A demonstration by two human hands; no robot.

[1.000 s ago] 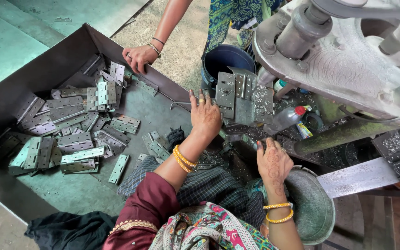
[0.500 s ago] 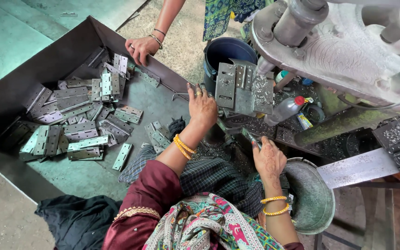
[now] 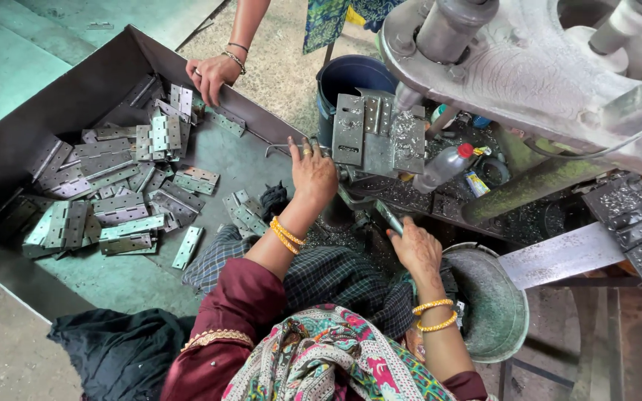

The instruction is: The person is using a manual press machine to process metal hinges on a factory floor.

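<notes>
The left hand (image 3: 313, 174) rests open at the press fixture's (image 3: 380, 134) left edge. The right hand (image 3: 417, 249) seemingly pinches a hinge (image 3: 389, 217) — stiff, heavy steel, sharp-edged — best gripped across its flat leaf.

Grey metal hinge plate (image 3: 349, 130) upright on press bed; slim lever (image 3: 389, 217) angled below it.

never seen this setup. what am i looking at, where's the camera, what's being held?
One view, from a camera on the worker's head, looking down. The left hand rests at the edge of a grey metal plate mounted under a heavy machine. The right hand grips a slim handle, beside a round metal bowl. A dark tray to the left holds loose metal hinges. Another person's hand reaches over its rim.
</notes>
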